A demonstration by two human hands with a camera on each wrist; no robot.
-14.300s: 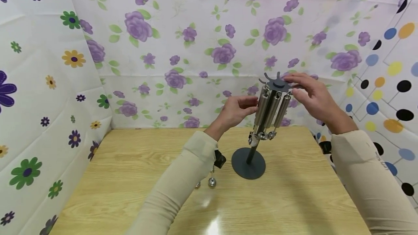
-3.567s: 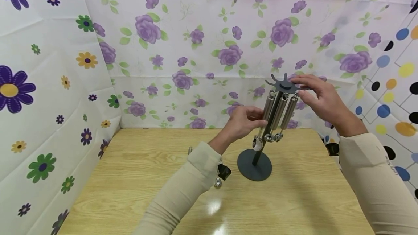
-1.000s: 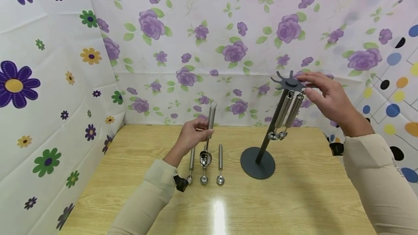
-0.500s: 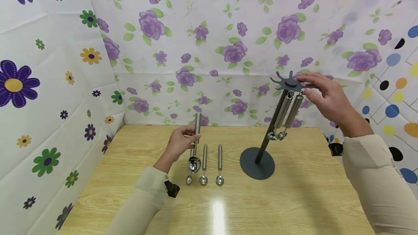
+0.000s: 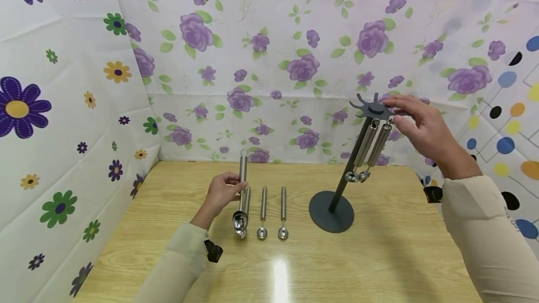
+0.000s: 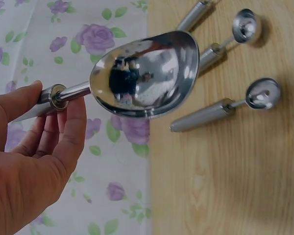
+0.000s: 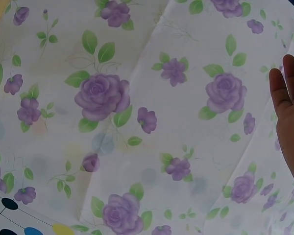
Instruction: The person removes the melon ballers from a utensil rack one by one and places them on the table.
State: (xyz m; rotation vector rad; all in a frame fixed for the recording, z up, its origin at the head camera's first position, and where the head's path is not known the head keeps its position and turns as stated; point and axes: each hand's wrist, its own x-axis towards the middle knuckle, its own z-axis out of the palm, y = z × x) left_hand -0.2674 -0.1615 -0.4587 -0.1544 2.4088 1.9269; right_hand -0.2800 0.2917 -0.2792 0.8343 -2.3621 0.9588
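My left hand (image 5: pixel 221 194) pinches the handle of a shiny metal scoop (image 5: pixel 240 221), held upright with its bowl low over the left of the table. The left wrist view shows the scoop's wide oval bowl (image 6: pixel 144 73) beyond my fingers. Behind it lies a small round-headed melon baller (image 5: pixel 247 200), partly hidden; two similar ballers, one central (image 5: pixel 263 205) and one on the right (image 5: pixel 283 205), lie parallel beside it. My right hand (image 5: pixel 421 130) grips the hooked top of a dark utensil stand (image 5: pixel 337 191), thumb below and fingers above. Two metal-handled tools (image 5: pixel 365 146) hang from its hooks.
The wooden table (image 5: pixel 337 265) meets a floral cloth backdrop (image 5: pixel 278 78) at its far edge. Patterned cloths stand at the left (image 5: pixel 63 162) and right (image 5: pixel 497 106). The stand's round base (image 5: pixel 331 212) sits right of the laid-out tools.
The scoop has come off the stand, and my left hand has carried it left and lowered it over the leftmost baller. My right hand keeps hold of the stand's top.
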